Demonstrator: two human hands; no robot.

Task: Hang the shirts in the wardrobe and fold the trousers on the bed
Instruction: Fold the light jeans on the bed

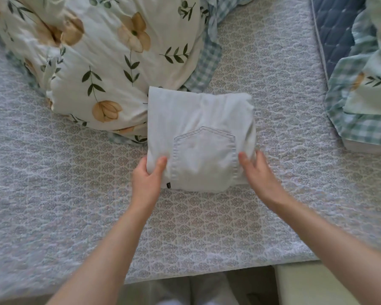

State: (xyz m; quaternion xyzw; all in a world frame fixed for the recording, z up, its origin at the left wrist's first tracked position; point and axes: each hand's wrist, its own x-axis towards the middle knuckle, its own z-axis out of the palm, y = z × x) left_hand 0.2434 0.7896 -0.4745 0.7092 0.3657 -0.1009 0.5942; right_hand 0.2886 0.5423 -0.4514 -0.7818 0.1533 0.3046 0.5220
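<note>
Trousers (198, 137) folded square on bed (53, 194), against pillow (97, 62). My left hand (147, 177) and right hand (257, 170) each pinch a near corner. Risk: uneven lift lets layers slide, fold springs open.

We see the left forearm (110, 243) and right forearm (317, 234) bare from seven and five o'clock up to the left hand (146, 177) and right hand (260, 170), with blurred pale clothing (185, 291) at six

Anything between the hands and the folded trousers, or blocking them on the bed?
Nothing visible. The left hand and right hand grip the folded trousers at the near corners. They lie on the bed, left edge against the floral duvet.
</note>
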